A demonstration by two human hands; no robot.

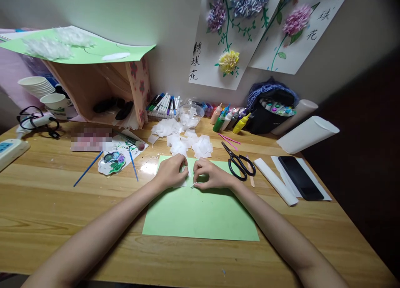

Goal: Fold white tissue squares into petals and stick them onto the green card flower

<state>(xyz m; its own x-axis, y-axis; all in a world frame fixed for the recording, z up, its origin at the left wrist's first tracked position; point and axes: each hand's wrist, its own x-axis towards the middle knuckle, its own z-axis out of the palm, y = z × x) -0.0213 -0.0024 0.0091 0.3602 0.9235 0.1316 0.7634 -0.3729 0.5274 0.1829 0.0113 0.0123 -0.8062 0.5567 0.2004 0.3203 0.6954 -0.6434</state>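
Observation:
My left hand (pixel 171 171) is over the far part of a light green paper sheet (pixel 200 217), thumb and fingers curled into a pinch. A bit of white paper (pixel 180 184) shows under it; whether the fingers hold any is hidden. Close beside it, my right hand (pixel 214 175) pinches a small twisted piece of white tissue paper (pixel 193 185) just above the sheet. Loose white tissue squares (pixel 179 145) lie in piles past both hands. Black-handled scissors (pixel 237 161) rest partly open to the right, beside a wooden stick (pixel 251 180).
To the left are a paint palette (pixel 111 162), a blue brush (pixel 88 168) and paper cups (pixel 54 104). Glue bottles (pixel 231 120), markers (pixel 164 105) and a clear bowl (pixel 191 115) line the back. On the right are a white paper roll (pixel 308 134) and a phone (pixel 300 177).

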